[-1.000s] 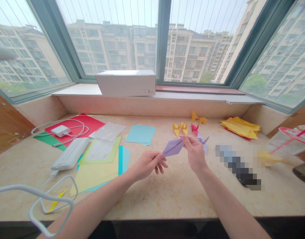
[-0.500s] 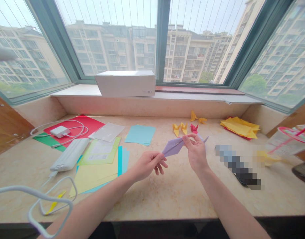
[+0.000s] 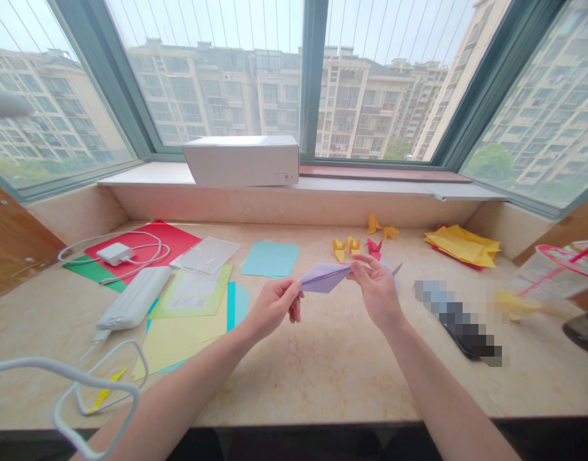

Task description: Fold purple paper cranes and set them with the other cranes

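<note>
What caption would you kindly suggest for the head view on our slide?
Left hand and right hand pinch a folded lilac paper above the marble desk.

Bare counter [image 3: 341, 358] lies open below and nearer than the fingers [image 3: 294, 291] of both hands. Just beyond the right fingers stand small paper cranes [image 3: 354, 245]; left of the left fingers lie paper sheets [image 3: 198, 320]; a blurred object [image 3: 459, 320] lies to the right.
</note>
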{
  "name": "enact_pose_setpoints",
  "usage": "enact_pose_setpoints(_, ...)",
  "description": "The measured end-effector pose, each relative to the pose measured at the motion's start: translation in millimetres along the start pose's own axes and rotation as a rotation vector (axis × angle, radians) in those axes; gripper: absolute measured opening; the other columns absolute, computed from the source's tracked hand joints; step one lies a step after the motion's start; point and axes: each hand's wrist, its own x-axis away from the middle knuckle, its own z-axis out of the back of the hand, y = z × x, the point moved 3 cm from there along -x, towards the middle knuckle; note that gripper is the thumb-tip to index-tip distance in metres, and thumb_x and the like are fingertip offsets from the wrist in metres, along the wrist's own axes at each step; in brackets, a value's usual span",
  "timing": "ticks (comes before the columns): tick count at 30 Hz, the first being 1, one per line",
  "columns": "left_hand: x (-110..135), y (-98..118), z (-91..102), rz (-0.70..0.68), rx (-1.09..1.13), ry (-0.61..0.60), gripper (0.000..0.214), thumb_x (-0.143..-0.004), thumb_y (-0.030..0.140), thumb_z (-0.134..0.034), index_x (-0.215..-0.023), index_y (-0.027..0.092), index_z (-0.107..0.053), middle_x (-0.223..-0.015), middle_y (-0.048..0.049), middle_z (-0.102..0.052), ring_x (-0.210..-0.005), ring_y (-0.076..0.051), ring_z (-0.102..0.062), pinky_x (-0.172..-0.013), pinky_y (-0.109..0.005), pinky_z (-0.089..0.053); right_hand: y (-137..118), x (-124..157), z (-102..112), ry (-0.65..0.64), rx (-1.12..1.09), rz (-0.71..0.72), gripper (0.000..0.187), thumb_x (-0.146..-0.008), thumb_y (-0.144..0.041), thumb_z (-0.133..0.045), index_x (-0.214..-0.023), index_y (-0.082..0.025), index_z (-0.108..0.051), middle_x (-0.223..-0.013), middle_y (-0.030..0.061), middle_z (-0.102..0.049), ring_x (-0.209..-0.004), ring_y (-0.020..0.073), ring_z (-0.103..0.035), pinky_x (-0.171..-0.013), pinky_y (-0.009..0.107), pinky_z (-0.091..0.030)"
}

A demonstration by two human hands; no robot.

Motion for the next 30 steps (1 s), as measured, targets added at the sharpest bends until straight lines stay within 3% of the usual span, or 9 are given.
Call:
enact_pose_setpoints(3, -1, 2, 4.6, -0.023, -0.030, 0.090, 0.040, -0.091, 0.050, -0.055, -0.073, 0.014, -0.056, -0.051, 0.0000, -0.060, -0.043, -0.011, -0.058, -0.045, -0.020, -0.046, 0, 1, -3, -0.010, 0.088, 0.025, 0.035, -0.074, -0.050, -0.080, -0.089, -0.019, -0.071, -0.082, 0.0068, -0.079, -0.076, 0.0212, -0.073, -0.076, 0.036, -0.058)
enact_pose_setpoints(6, -1, 4, 4.7, -0.001, -0.021, 0.121, 0.040, -0.089, 0.051, -0.057, -0.085, 0.012, -0.061, -0.072, -0.0044, -0.067, -0.056, -0.014, -0.066, -0.050, -0.023, -0.052, 0, 3, -6, -0.027, 0.141, 0.029, 0.034, -0.074, -0.052, -0.079, -0.083, -0.019, -0.071, -0.082, 0.0072, -0.079, -0.077, 0.0223, -0.073, -0.076, 0.038, -0.058)
enact_pose_setpoints(9, 0, 6, 1.1, 0.062, -0.018, 0.101, 0.049, -0.089, 0.055, -0.057, -0.109, 0.011, -0.060, -0.083, -0.0069, -0.069, -0.060, -0.016, -0.069, -0.054, -0.026, -0.056, 1, 7, -10, -0.057, 0.168, 0.035, 0.032, -0.076, -0.051, -0.078, -0.082, -0.020, -0.070, -0.083, 0.0074, -0.079, -0.082, 0.0236, -0.074, -0.079, 0.039, -0.058)
enact_pose_setpoints(11, 1, 5, -2.7, 0.109, -0.001, 0.040, 0.054, -0.090, 0.059, -0.053, -0.112, 0.011, -0.059, -0.083, -0.0070, -0.069, -0.059, -0.017, -0.070, -0.053, -0.026, -0.056, 2, 10, -13, -0.072, 0.166, 0.038, 0.030, -0.077, -0.050, -0.077, -0.082, -0.021, -0.069, -0.083, 0.0070, -0.079, -0.083, 0.0236, -0.074, -0.080, 0.039, -0.058)
enact_pose_setpoints(16, 2, 0, -7.7, 0.103, -0.092, -0.100, 0.053, -0.091, 0.061, -0.052, -0.102, 0.011, -0.065, -0.082, -0.0066, -0.068, -0.045, -0.010, -0.061, -0.038, -0.018, -0.042, 6, 14, -17, -0.130, 0.125, 0.028, 0.028, -0.078, -0.049, -0.077, -0.082, -0.022, -0.069, -0.088, 0.0069, -0.079, -0.086, 0.0243, -0.074, -0.083, 0.039, -0.058)
enact_pose_setpoints(23, 1, 7, 1.6, 0.013, -0.279, 0.041, 0.043, -0.094, 0.052, -0.051, -0.091, 0.012, -0.068, -0.067, -0.0019, -0.067, -0.039, -0.006, -0.048, -0.040, -0.018, -0.033, 6, 13, -14, -0.213, 0.160, 0.023, 0.031, -0.080, -0.043, -0.076, -0.102, -0.022, -0.072, -0.098, 0.0073, -0.078, -0.093, 0.0232, -0.073, -0.088, 0.039, -0.056)
enact_pose_setpoints(30, 1, 9, 4.2, 0.014, -0.324, 0.068, 0.043, -0.093, 0.052, -0.052, -0.080, 0.014, -0.067, -0.054, 0.0022, -0.059, -0.039, -0.007, -0.043, -0.040, -0.019, -0.029, 1, 14, -11, -0.235, 0.273, 0.078, 0.029, -0.084, -0.044, -0.072, -0.100, -0.020, -0.072, -0.088, 0.0076, -0.077, -0.087, 0.0234, -0.073, -0.086, 0.040, -0.056)
